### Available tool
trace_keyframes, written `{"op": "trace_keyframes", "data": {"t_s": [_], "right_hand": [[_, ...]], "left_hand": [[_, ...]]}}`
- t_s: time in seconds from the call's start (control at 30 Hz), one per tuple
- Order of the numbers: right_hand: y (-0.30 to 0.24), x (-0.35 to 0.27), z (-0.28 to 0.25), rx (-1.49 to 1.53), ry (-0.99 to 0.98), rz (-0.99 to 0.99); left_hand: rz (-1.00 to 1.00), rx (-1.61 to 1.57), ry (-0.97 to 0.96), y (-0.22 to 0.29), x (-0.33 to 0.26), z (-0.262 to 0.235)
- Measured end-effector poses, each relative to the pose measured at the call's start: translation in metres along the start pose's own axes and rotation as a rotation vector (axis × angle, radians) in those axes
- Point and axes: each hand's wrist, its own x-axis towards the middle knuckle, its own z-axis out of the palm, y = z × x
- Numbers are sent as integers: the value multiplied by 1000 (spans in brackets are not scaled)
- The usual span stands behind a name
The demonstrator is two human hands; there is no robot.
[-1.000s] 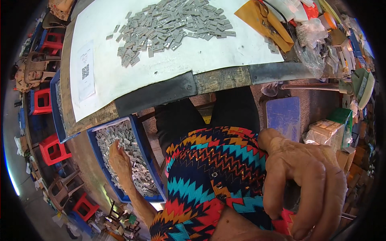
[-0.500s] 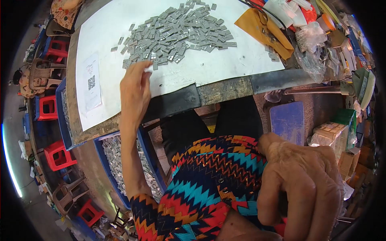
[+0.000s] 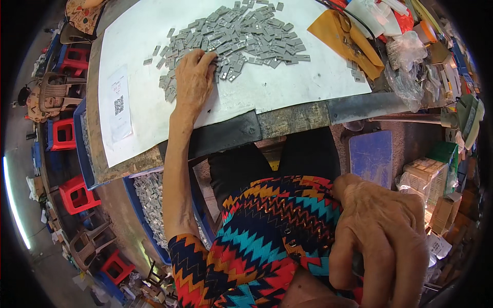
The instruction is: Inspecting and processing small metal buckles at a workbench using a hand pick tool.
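A heap of small grey metal pieces [image 3: 251, 38] lies on a white sheet [image 3: 287, 87] covering the workbench. My left hand [image 3: 192, 82] rests palm down, slightly cupped, on the heap's left edge with its fingertips among the pieces. Whatever is under the palm is hidden. Below the bench on my left stands a blue bin [image 3: 134, 213] filled with the same grey pieces. My right hand [image 3: 380, 236] is close to the camera at the lower right, over my zigzag-patterned clothing. Its fingers are curled around a dark object [image 3: 357, 263] that only shows as a sliver.
A yellow cloth with scissors [image 3: 341, 36] and plastic bags [image 3: 405, 56] crowd the bench's right end. A paper slip [image 3: 119, 105] lies at the sheet's left. A blue stool [image 3: 371, 156] and stacked boxes [image 3: 426, 179] stand right of my knees; red stools [image 3: 77, 192] stand left.
My left hand rose out of the blue bin under the bench, passed the bench edge and came down on the left side of the grey heap. My right hand stayed put.
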Motion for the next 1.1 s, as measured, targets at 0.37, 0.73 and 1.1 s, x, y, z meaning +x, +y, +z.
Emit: {"op": "trace_keyframes", "data": {"t_s": [0.37, 0.73, 1.1], "right_hand": [[6, 24, -27, 129, -351, -25], [28, 53, -116, -122, -856, 413], [71, 49, -163, -721, -430, 743]], "left_hand": [[-57, -102, -104, 26, -31, -27], [-104, -196, -38, 35, -27, -26], [-104, -140, 65, 32, -38, -17]]}}
